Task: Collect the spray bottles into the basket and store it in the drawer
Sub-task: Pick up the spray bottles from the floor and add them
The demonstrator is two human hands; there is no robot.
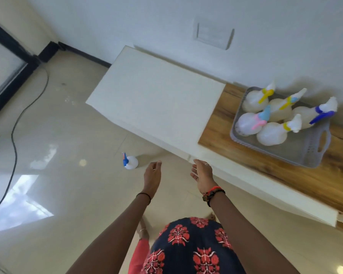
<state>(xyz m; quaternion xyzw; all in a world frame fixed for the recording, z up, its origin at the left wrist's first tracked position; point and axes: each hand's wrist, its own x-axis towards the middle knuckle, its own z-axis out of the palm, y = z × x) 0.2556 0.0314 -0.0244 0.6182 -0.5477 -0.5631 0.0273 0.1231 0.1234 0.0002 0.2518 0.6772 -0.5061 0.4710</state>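
Both arms reach forward over the pale floor (53, 147). Empty and loosely spread, the left hand (152, 175) has its fingers slightly curled; the right hand (202, 175) is likewise empty, palm turned inward and fingers extended. Just left of the left hand, one spray bottle (130, 162) with a blue head stands on the floor. Well beyond the right hand, up and to its right, a grey basket (313, 153) sits on the wooden tabletop (265, 167), carrying five spray bottles (271, 133).
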